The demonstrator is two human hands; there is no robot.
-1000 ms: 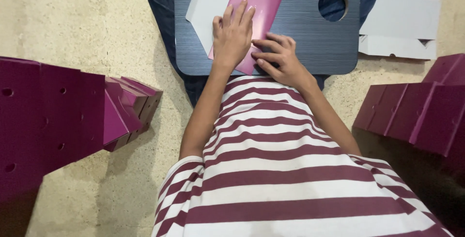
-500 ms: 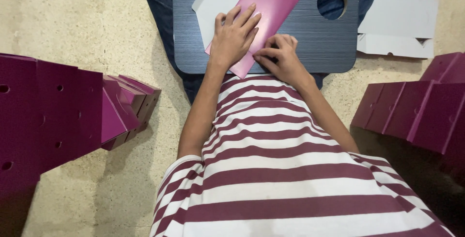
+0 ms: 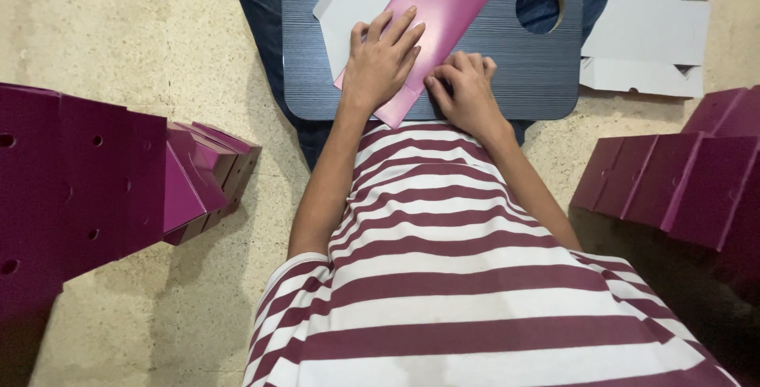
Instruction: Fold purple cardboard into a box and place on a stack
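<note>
Magenta card sheet [image 3: 443, 15] on grey lap desk [image 3: 507, 78], left hand [image 3: 384, 62] flat, fingers spread, right hand [image 3: 467, 90] fingers curled, pressing its edge.

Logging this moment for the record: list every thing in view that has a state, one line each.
Left hand: flat, palm down, pressing the magenta card sheet.
Right hand: fingers curled, pressing the sheet's near edge.
Magenta card sheet: lying flat and slanted on the lap table, white underside showing at its left.
Lap table: level, round hole empty.
White card blanks: flat on the floor.
Left magenta boxes: folded, stacked.
Right magenta boxes: folded, stacked.
</note>
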